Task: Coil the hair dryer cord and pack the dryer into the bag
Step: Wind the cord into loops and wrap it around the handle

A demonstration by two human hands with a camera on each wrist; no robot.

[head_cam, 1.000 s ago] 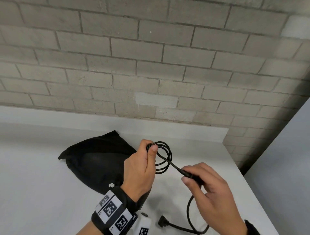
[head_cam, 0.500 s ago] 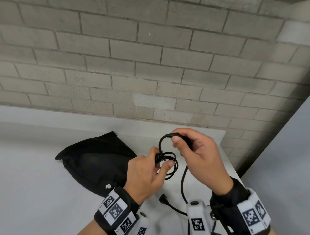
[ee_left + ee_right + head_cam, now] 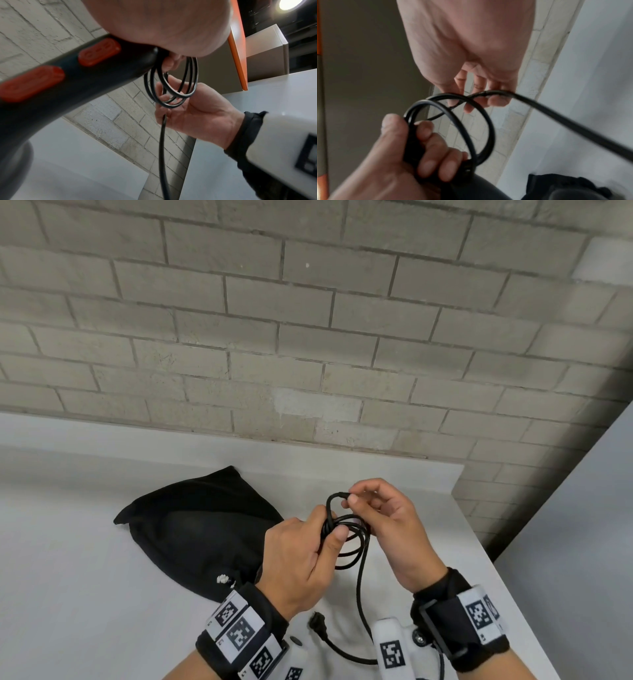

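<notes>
My left hand (image 3: 329,530) grips the black hair dryer handle (image 3: 68,75), which has two orange buttons, together with several loops of its black cord (image 3: 352,537). My right hand (image 3: 351,497) pinches a fresh loop of cord just above that coil. From the coil the loose cord (image 3: 359,583) hangs down to the table and ends at the plug (image 3: 317,623) lying near my left wrist. The black fabric bag (image 3: 195,529) lies flat on the table to the left of my hands. The dryer's head is hidden in the head view.
The white table (image 3: 68,594) runs up to a grey brick wall (image 3: 308,337), and its right edge (image 3: 486,559) is close to my right hand. An orange-edged panel (image 3: 238,44) and a cardboard box (image 3: 267,54) show in the left wrist view.
My right hand came up from low beside the table edge, carrying cord over to the coil in my left hand. The coil has gained a loop and the plug has slid closer.
</notes>
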